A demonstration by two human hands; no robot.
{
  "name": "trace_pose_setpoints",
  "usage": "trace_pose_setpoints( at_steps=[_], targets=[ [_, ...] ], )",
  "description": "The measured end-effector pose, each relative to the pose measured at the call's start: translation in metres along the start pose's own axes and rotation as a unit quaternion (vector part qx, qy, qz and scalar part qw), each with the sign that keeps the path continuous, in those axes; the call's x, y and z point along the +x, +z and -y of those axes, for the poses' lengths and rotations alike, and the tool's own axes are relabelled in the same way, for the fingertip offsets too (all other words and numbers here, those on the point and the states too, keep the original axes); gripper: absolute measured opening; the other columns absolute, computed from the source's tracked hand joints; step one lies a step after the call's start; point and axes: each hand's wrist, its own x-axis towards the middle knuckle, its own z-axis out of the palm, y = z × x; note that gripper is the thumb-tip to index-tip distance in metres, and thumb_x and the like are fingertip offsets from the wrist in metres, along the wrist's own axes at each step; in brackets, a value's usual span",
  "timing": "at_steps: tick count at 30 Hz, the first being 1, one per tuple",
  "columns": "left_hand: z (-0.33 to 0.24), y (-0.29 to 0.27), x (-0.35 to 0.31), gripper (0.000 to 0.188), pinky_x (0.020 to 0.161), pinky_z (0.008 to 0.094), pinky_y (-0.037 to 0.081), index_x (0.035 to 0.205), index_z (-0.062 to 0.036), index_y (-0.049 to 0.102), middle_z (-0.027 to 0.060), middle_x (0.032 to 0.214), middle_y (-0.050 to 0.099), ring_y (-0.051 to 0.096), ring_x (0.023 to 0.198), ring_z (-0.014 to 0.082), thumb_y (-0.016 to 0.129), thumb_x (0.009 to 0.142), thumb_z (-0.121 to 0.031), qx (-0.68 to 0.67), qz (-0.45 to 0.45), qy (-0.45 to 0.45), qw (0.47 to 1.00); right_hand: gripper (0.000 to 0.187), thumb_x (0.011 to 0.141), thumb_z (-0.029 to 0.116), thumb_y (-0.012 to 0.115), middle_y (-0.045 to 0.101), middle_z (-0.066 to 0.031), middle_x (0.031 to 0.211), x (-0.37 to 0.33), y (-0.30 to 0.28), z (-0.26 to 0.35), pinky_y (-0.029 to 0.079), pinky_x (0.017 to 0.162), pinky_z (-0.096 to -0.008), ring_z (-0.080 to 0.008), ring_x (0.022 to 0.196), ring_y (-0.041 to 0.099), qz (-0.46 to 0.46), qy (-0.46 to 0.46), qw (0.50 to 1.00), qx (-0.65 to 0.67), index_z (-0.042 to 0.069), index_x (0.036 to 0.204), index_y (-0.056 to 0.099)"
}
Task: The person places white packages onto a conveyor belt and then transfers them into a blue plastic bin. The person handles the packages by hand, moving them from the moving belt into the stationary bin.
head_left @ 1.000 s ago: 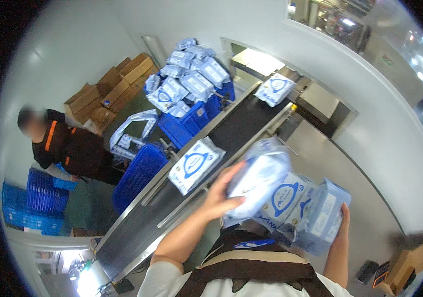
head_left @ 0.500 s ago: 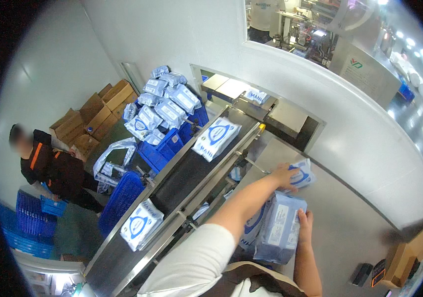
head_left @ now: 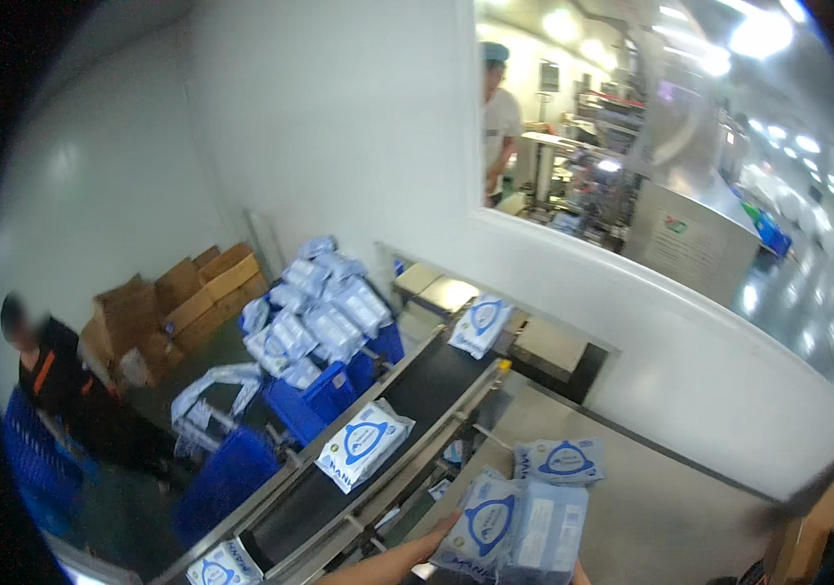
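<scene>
Soft white-and-blue packs are gathered on the steel table in front of me. One soft pack [head_left: 483, 525] shows a blue ring on its face. Against its right side is a pale blue pack [head_left: 546, 531] with a printed panel. A third pack [head_left: 563, 460] lies just behind them. My left hand [head_left: 439, 548] is closed at the left edge of the ringed pack, its fingertips hidden by it. Only a sliver of my right hand [head_left: 581, 574] shows, at the lower right of the pale blue pack; its fingers are hidden.
A dark conveyor belt [head_left: 415, 388] runs diagonally on my left, carrying several similar packs. Beyond it, a blue crate [head_left: 324, 390] is heaped with packs, near cardboard boxes [head_left: 178, 297]. A person [head_left: 66, 380] stands far left. A carton [head_left: 822, 526] sits at right.
My left hand has let go of the rear pack and come back to the ringed pack. The belt packs have shifted toward the lower left. My view has tilted upward.
</scene>
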Motion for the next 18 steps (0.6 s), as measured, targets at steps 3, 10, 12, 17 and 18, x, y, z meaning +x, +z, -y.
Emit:
trace_pose_setpoints(
  at_steps=[3,10,12,17,18],
  targets=[
    [-0.012,0.019,-0.009,0.096,0.092,0.0386,0.039,0.136,-0.0016,0.025,0.0205,0.13,0.039,0.045,0.114,0.0287,0.048,0.074,-0.071,-0.031,-0.004,0.052,0.998,0.067,0.085,0.056,0.044,0.051,-0.0152,0.119,0.012,0.019,0.007,0.041,0.092,-0.0394,-0.0275,0.108,0.05,-0.014,-0.033,0.999,-0.041,0.003,0.126,0.043],
    [-0.053,-0.033,-0.133,0.106,0.107,0.0432,0.015,0.142,-0.0048,-0.003,0.0241,0.144,0.006,0.01,0.134,0.0356,0.051,0.075,-0.067,-0.107,-0.052,0.446,0.887,0.063,0.086,0.054,0.044,0.053,-0.0144,0.117,0.05,0.122,0.013,0.041,0.091,-0.0393,-0.0266,0.104,0.052,0.092,-0.059,0.986,-0.127,0.003,0.124,0.045],
    [-0.067,-0.079,-0.177,0.105,0.109,0.0463,0.008,0.141,-0.0047,-0.004,0.0213,0.146,-0.008,-0.003,0.135,0.0366,0.043,0.075,-0.072,-0.006,-0.169,0.482,0.86,0.062,0.086,0.053,0.044,0.053,-0.0141,0.116,0.072,0.17,0.016,0.042,0.09,-0.0393,-0.0263,0.103,0.053,0.166,-0.034,0.974,-0.147,0.004,0.123,0.046],
    [-0.045,-0.219,-0.25,0.083,0.097,0.044,0.037,0.139,-0.0054,0.019,0.015,0.136,0.034,0.04,0.121,0.0294,0.041,0.083,-0.063,-0.298,-0.185,0.467,0.811,0.059,0.087,0.052,0.045,0.054,-0.0136,0.115,0.146,0.333,-0.069,0.042,0.09,-0.0392,-0.0256,0.1,0.055,0.434,0.115,0.889,-0.088,0.004,0.121,0.048],
    [-0.057,-0.245,-0.269,0.075,0.095,0.0462,0.039,0.135,-0.0055,0.03,0.0158,0.128,0.043,0.047,0.114,0.0312,0.036,0.086,-0.062,-0.287,-0.207,0.411,0.84,0.058,0.087,0.051,0.045,0.055,-0.0135,0.115,0.163,0.362,-0.1,0.042,0.09,-0.0392,-0.0255,0.099,0.055,0.495,0.148,0.854,-0.068,0.004,0.121,0.048]
  ],
)
